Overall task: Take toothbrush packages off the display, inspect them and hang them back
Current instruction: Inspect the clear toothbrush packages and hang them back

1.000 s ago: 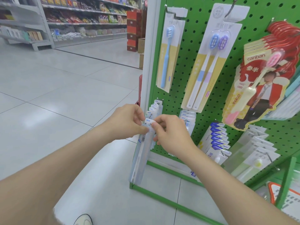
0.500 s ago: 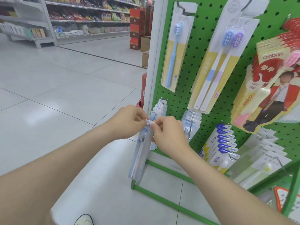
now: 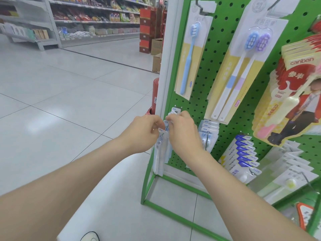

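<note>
1. Far off to the left stood store shelves (image 3: 73, 23) full of packets, with pale floor tiles (image 3: 69, 101) running from them to the stand.
2. The left hand (image 3: 144, 134) reached in at the stand's near edge, its fingers (image 3: 156, 125) curled and pinching the white top of a toothbrush package (image 3: 160, 152).
3. That package hung down from the pinch, tilted slightly, right at the tip of a wire hook (image 3: 165, 130) low on the left side of the green pegboard (image 3: 217, 70).
4. Just beside it, the right hand (image 3: 182, 134) had its fingers curled tight against the tabs of the row of packages (image 3: 174, 111) on that same hook. Its knuckles hid the grip, so I could not tell whether it pinched a tab or the wire.
5. Higher on the board hung a single blue toothbrush pack (image 3: 191, 54), then a twin pack (image 3: 243, 66).
6. Below those sat blue-labelled packs (image 3: 243, 153).
7. At the far right hung red and yellow canban packs (image 3: 295, 94).
</note>
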